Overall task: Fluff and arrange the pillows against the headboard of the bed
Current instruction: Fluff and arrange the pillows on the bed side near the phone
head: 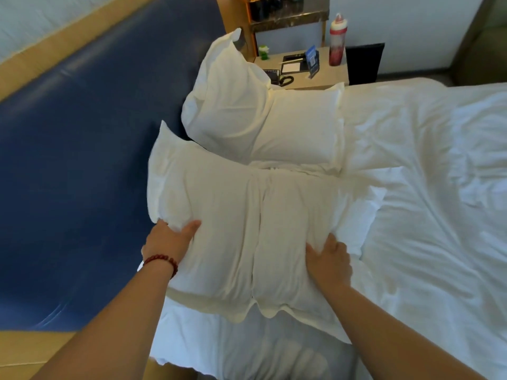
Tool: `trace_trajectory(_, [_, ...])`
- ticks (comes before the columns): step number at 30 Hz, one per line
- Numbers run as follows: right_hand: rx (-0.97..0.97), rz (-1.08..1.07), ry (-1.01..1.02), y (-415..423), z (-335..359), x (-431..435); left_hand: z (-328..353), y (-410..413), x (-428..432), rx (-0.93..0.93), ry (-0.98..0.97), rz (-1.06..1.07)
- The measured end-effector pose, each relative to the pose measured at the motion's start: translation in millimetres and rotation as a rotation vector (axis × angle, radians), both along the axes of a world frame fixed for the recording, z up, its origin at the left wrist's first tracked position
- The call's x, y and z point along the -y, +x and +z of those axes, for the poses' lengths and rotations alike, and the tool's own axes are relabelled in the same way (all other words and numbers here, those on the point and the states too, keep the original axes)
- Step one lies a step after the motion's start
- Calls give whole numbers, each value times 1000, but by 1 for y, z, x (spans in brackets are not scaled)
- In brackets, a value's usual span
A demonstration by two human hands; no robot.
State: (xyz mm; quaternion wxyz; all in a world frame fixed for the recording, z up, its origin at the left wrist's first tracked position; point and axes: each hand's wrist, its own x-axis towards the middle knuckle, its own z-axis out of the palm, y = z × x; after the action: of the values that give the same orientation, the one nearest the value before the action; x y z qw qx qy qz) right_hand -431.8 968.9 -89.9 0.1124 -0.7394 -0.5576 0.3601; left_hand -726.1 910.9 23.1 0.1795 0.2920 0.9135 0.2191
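A white pillow (233, 220) stands propped near me, its upper half leaning toward the blue padded headboard (82, 160) on the left. My left hand (168, 238) grips its headboard-side edge, thumb on top. My right hand (329, 259) presses and pinches its opposite side. A crease runs down the pillow's middle. Beyond it a second white pillow (233, 105) leans upright on the headboard, with a third pillow (301, 127) lying flat in front of it. Another pillow corner (362, 215) shows under the near pillow.
Wrinkled white bedding (425, 215) covers the mattress to the right. A wooden nightstand (315, 75) at the far end holds a phone, a notepad, a blue card and a red-and-white bottle (337, 42). A black bin (363, 63) stands beside it.
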Motion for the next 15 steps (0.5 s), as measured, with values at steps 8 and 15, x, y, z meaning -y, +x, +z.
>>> trace_trajectory(8, [99,301,-28,-10,-8,-4,18,1,-10,-69,100,-62])
trace_trajectory(15, [143,428,-165,-9,-31,-19,16,-7,-15,-138,-2,-132])
